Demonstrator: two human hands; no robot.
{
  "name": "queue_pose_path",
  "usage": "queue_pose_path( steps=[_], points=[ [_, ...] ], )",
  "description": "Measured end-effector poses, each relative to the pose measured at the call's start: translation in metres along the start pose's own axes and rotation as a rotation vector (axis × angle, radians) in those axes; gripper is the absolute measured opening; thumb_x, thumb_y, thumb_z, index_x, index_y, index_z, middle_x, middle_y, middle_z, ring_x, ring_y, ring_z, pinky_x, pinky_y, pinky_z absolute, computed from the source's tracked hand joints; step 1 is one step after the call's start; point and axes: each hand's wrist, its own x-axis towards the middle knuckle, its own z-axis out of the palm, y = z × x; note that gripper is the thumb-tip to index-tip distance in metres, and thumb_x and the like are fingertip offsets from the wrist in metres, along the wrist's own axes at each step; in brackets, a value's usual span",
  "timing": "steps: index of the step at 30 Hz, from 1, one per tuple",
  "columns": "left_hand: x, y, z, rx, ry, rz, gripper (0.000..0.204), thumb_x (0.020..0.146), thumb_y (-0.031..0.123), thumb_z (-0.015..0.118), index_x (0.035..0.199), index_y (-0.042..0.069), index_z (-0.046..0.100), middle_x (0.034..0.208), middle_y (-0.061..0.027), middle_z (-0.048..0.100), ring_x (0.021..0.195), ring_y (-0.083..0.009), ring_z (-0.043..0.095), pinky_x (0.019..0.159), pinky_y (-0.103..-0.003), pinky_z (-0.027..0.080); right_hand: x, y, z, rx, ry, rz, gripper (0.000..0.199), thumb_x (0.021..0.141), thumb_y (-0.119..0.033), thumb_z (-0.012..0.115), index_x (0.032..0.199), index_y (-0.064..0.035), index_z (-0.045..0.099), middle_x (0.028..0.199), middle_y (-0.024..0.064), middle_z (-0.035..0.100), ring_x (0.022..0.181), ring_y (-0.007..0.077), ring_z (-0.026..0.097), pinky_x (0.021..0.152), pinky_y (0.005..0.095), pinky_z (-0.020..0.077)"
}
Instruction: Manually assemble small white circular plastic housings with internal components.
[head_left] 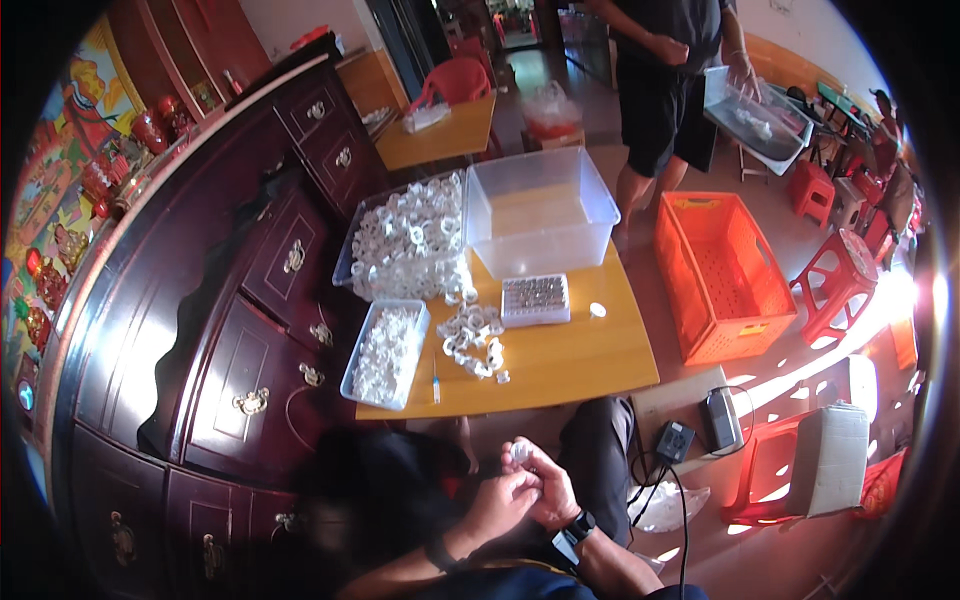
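Over my lap, below the table's near edge, my two hands meet. In the fingertips of my right hand (552, 490) is a small whitish see-through plastic piece (519, 453), too small to name exactly. The fingers of my left hand (498, 507) are closed and press against the right palm; anything between them is hidden. On the yellow table (570, 365) ahead lies a loose pile of ring-like plastic pieces (470, 338). Beside it stand a white gridded tray (535, 316) of small metallic parts and a shallow tub (352, 385) of small see-through pieces. A thin blue-and-white tool (436, 386) lies near the tub.
Behind stand a bin of plastic rings (415, 235) and a translucent box (540, 225). A dark wooden cabinet (250, 330) borders the left. Right are an orange crate (722, 280), red stools (840, 280) and a cabled black adapter (675, 441). Another person (665, 90) stands beyond, one hand at a grey tray.
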Motion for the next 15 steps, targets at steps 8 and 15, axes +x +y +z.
queue_pose_path(
  steps=[8, 15],
  points=[
    [0.000, 0.021, -0.016, -0.116, 0.202, 0.112, 0.006, 0.094, 0.008, 0.065, 0.092, 0.002, 0.064, 0.072, -0.0036, 0.065, 0.058, -0.0072, 0.061, 0.054, -0.024, 0.049, 0.002, -0.008, -0.007, 0.121, -0.226, -0.059, 0.041, 0.093, -0.010, 0.062, 0.131, -0.0026, 0.052, 0.127, 0.0149, 0.060, 0.114, 0.0248, 0.060, 0.103, 0.0357, 0.0474],
    [0.016, 0.011, -0.046, -0.159, 0.300, 0.131, 0.007, 0.098, 0.007, 0.059, 0.096, 0.001, 0.063, 0.074, -0.0003, 0.061, 0.063, -0.0048, 0.055, 0.058, -0.020, 0.045, -0.008, -0.008, 0.021, -0.029, -0.156, -0.063, 0.034, 0.098, -0.007, 0.057, 0.132, -0.0038, 0.052, 0.131, 0.0113, 0.058, 0.112, 0.0193, 0.060, 0.095, 0.0286, 0.0497]
  ],
)
